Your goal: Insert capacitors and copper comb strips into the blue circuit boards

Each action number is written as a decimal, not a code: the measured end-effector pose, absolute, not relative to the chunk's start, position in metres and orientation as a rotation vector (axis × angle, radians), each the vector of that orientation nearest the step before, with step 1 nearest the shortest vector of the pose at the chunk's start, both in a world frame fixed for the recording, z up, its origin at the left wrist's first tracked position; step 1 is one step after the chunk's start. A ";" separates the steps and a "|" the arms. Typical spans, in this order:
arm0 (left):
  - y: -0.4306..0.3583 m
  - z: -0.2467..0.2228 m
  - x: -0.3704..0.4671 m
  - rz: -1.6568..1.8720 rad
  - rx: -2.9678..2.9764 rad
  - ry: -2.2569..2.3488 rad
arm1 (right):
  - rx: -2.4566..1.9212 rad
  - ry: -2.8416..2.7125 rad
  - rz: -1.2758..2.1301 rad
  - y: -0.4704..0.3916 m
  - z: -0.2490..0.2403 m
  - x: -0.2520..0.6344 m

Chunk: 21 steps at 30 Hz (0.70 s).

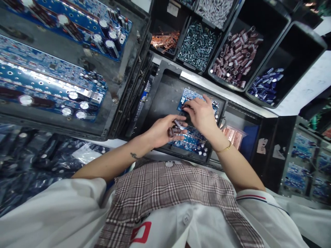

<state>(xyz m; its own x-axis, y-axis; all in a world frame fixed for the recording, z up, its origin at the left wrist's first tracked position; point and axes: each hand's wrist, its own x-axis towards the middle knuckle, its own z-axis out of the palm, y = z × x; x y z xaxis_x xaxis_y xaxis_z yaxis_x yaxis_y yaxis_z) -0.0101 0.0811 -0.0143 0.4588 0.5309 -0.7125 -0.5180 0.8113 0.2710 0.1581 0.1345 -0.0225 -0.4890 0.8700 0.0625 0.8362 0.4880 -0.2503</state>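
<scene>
Several brown capacitors [174,131] lie in my left hand [164,129], its fingers curled around them over the near side of a black tray [160,96]. My right hand [200,112] is at the upper blue circuit board [192,93], thumb and fingers pinched on a dark brown capacitor [185,107] at the board's left part. Beneath my hands, a second blue circuit board [190,146] sits in the same tray, with silver-topped capacitors at its right end. My right hand and wrist cover part of both boards.
Bins across the back hold copper-coloured parts [165,40], small green capacitors [198,44], brown capacitors [239,55] and blue capacitors [267,86]. A large tray with populated boards [51,79] stands at left. Bagged parts [38,155] lie below it. More boards [297,175] stand at right.
</scene>
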 end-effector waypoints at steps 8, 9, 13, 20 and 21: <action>0.078 -0.021 -0.012 0.639 0.043 0.765 | -1.432 -2.676 0.176 0.137 -0.021 0.150; 0.077 -0.023 -0.013 0.648 0.048 0.756 | -1.428 -2.698 0.163 0.138 -0.020 0.149; 0.076 -0.026 -0.014 0.707 0.083 0.795 | -1.373 -2.804 0.060 0.139 -0.016 0.148; 0.080 -0.023 -0.012 0.775 0.092 0.922 | -1.255 -2.849 0.081 0.139 -0.023 0.147; 0.081 -0.023 -0.012 0.770 0.092 0.934 | -1.295 -2.814 0.109 0.138 -0.023 0.146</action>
